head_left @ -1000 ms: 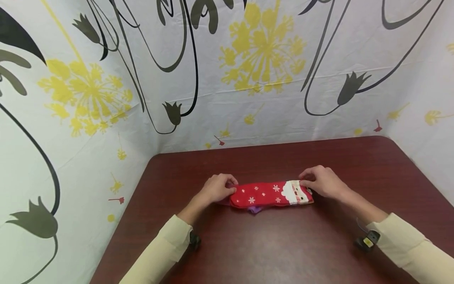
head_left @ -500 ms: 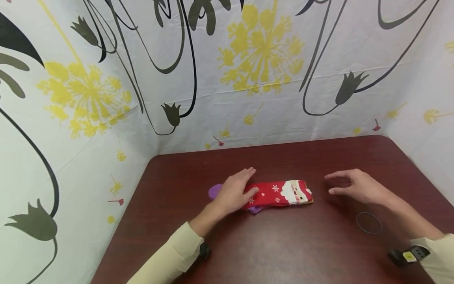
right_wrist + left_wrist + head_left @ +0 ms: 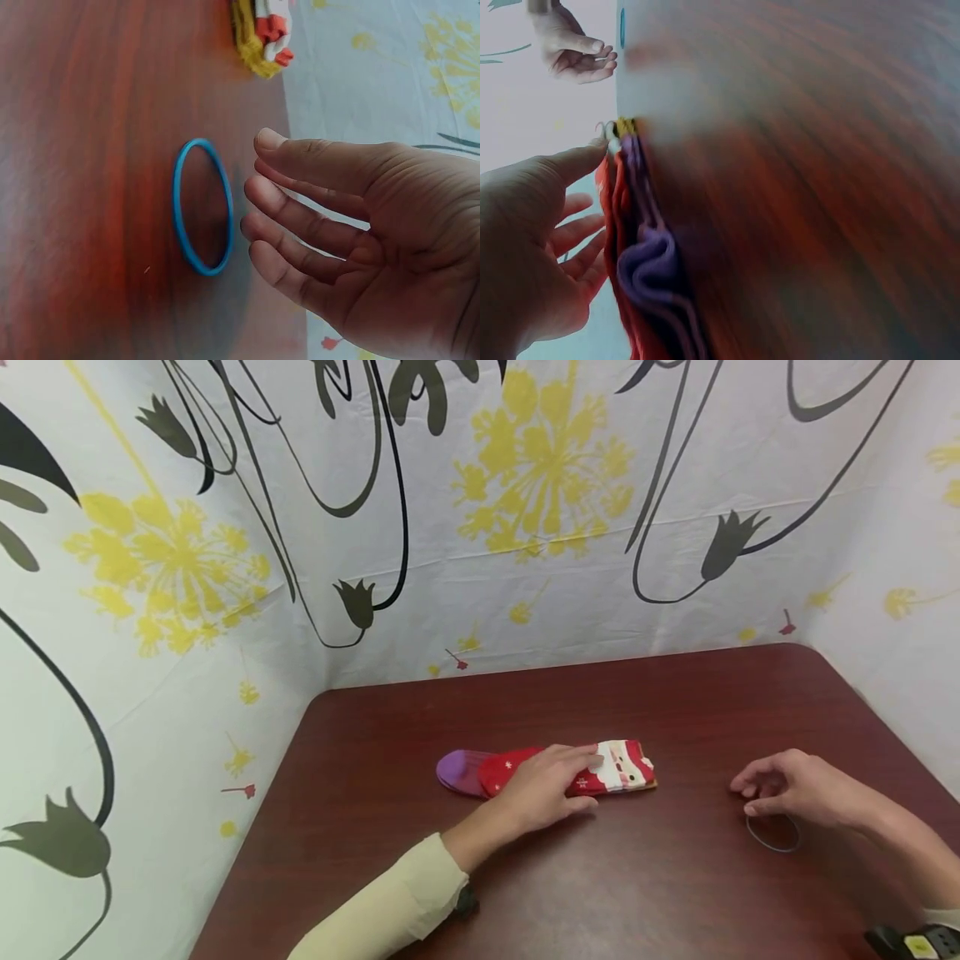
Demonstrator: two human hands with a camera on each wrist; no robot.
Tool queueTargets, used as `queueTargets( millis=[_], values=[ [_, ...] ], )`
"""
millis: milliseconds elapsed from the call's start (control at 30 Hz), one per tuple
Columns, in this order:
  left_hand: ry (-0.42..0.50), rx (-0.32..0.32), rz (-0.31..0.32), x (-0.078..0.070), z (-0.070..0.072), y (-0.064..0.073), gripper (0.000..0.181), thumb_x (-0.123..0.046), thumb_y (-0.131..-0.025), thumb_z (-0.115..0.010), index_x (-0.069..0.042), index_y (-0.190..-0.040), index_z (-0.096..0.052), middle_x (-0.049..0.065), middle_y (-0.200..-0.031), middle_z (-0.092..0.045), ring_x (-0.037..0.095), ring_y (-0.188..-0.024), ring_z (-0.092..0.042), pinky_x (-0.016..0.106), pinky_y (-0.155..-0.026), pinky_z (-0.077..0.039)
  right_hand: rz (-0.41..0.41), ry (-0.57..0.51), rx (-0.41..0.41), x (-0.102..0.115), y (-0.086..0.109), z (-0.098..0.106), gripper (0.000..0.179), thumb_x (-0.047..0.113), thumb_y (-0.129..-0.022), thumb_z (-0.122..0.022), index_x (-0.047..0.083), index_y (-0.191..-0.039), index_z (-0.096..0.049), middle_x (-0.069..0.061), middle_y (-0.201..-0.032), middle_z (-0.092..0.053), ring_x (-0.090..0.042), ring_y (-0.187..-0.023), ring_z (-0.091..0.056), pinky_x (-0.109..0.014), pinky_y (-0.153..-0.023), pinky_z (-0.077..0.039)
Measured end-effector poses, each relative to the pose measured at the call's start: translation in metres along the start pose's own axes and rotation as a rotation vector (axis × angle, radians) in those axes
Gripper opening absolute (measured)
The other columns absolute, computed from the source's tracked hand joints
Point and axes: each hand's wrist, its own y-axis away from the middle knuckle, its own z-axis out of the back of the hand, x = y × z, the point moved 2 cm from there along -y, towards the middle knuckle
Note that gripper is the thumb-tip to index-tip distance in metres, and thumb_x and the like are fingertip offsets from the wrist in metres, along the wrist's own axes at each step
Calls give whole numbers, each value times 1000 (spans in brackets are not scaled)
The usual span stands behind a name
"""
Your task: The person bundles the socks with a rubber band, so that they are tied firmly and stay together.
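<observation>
A red sock with a Santa face and white snowflakes lies flat across the table. Under it is a purple sock, whose rounded end sticks out to the left. My left hand rests on the red sock, fingers extended, covering its middle. The left wrist view shows the socks stacked in layers, with a fold of purple sock bulging at the side. To the right, my right hand hovers beside a thin blue rubber band lying on the table. Its fingers are loosely bent and hold nothing.
The dark red-brown wooden table has rounded far corners. Behind and beside it hangs a white cloth printed with grey and yellow flowers. A small wrist camera sits on the right wrist.
Both hands first held the sock's two ends. The right hand let go and moved right, to the rubber band. The left hand released its end and slid right along the red sock, uncovering the purple end.
</observation>
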Motion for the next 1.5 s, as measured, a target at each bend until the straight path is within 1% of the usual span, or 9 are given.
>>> queueTargets(
  millis=[233,400,633,767,933,1100,1233,1367,1500],
  values=[
    [-114,9,-27,-8,-9,-8,72,-49,-91,-82,-27,-154,-56,-7,-156,-54,13,-138,-51,34,-108,-50,-4,105,-91,-10,6,-7,19,16,-84,-91,14,-96,-77,15,-82,-64,3,-72,-54,-26,-62,-48],
    [-170,-10,-8,-10,-12,-11,72,-50,-89,-84,-28,-152,-55,-7,-150,-57,12,-133,-54,32,-107,-50,-4,141,-136,-14,7,-8,20,14,-81,-92,19,-88,-75,17,-77,-62,2,-69,-52,-26,-61,-47],
    [-238,-15,7,-13,-15,-13,75,-50,-88,-85,-26,-152,-54,-5,-144,-61,12,-130,-57,31,-105,-51,-57,184,-120,-12,6,-8,20,10,-84,-89,20,-82,-72,15,-75,-62,1,-66,-50,-26,-59,-45],
    [-271,-23,3,-13,-16,-13,74,-50,-88,-85,-26,-151,-55,-5,-142,-62,12,-128,-58,30,-104,-52,-43,174,-91,-11,5,-10,20,7,-88,-85,19,-83,-69,13,-76,-61,0,-65,-48,-26,-58,-43],
    [-316,-34,-15,-15,-17,-14,72,-49,-89,-84,-25,-150,-56,-4,-140,-64,12,-126,-60,29,-104,-52,26,105,-31,-13,7,-11,21,6,-94,-79,19,-83,-66,14,-75,-60,0,-63,-48,-25,-57,-41],
    [-351,-39,-24,-16,-18,-15,72,-48,-89,-85,-24,-150,-56,-4,-138,-66,12,-124,-62,28,-103,-52,124,20,-28,-16,11,-11,21,-1,-98,-72,16,-88,-65,15,-81,-64,-1,-69,-56,-24,-59,-42],
    [-367,-41,-28,-17,-17,-15,73,-49,-88,-85,-24,-149,-56,-5,-137,-66,11,-123,-63,27,-101,-53,187,-124,3,-19,11,-11,16,-7,-102,-62,7,-95,-62,7,-83,-70,-8,-74,-64,-26,-59,-47],
    [-388,-63,-49,-18,-17,-16,71,-49,-87,-86,-23,-147,-58,-5,-134,-68,10,-118,-65,25,-99,-54,192,-285,58,-21,9,-10,7,-6,-106,-57,-2,-101,-60,-4,-86,-73,-14,-79,-71,-29,-64,-56],
    [-409,-79,-67,-18,-16,-17,68,-48,-89,-85,-22,-146,-59,-5,-132,-70,10,-114,-66,24,-96,-55,203,-430,89,-25,7,-11,3,-6,-106,-57,-7,-107,-59,-14,-91,-76,-18,-85,-75,-32,-71,-61]
  ],
)
